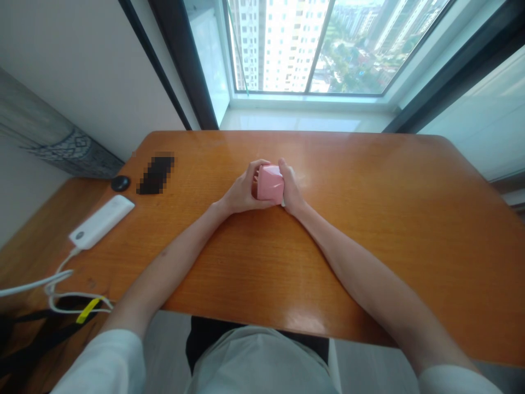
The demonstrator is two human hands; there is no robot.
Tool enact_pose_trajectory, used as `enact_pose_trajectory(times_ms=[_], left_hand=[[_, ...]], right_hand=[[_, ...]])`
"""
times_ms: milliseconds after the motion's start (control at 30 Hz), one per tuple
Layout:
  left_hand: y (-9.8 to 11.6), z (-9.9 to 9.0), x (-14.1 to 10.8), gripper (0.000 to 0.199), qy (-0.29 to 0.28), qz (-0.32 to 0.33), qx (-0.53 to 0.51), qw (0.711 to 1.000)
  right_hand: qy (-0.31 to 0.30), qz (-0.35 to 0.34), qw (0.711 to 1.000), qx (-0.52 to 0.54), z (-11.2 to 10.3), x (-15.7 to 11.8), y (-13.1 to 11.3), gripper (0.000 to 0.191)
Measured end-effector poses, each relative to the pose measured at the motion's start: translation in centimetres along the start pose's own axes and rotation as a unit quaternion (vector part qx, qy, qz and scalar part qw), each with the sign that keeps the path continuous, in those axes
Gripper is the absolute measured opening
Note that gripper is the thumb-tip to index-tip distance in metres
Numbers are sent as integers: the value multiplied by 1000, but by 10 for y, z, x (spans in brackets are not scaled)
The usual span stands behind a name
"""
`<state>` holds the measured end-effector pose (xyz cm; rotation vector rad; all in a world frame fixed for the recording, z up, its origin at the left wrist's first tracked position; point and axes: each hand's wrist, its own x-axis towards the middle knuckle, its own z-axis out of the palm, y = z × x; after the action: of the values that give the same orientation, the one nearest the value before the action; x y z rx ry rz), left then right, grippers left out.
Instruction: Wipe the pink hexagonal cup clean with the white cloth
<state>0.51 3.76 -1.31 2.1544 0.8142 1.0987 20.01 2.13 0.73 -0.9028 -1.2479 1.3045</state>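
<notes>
A small pink box-shaped object (270,184) with a shiny surface is held between both hands over the middle of the wooden table. My left hand (241,192) is closed round its left side, fingers over the far edge and thumb along the near edge. Against its right side rests my right hand (292,191), thumb pointing up and away; its other fingers are hidden. A sliver of something white (283,203) shows between the right palm and the pink object, too small to identify.
On the left of the wooden table (361,235) lie a white power bank (102,221) with a white cable (57,279), a round black object (120,183) and a blurred-out dark item (156,175). A black strap with a yellow tag (88,311) lies lower left. Beyond is a window (307,49).
</notes>
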Motion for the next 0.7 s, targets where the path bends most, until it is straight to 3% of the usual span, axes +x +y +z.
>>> enact_pose_trajectory(times_ms=[133,267,433,600,700], left_hand=[[-3,-2,0,95,-17,-20,-47,999],[-6,0,-1,95,-24,-15,-53,998],[-12,0,-1,110,8,74,-3,997],[-10,0,1,137,-31,155,82,984],[-7,4,1,134,-34,161,115,980]], right_hand=[[24,-31,999,-18,4,-8,-6,74],[7,-48,999,-14,6,-13,-12,69],[14,-39,999,24,6,-9,-12,63],[71,29,990,121,0,4,-5,59],[41,99,974,198,-5,8,-6,56]])
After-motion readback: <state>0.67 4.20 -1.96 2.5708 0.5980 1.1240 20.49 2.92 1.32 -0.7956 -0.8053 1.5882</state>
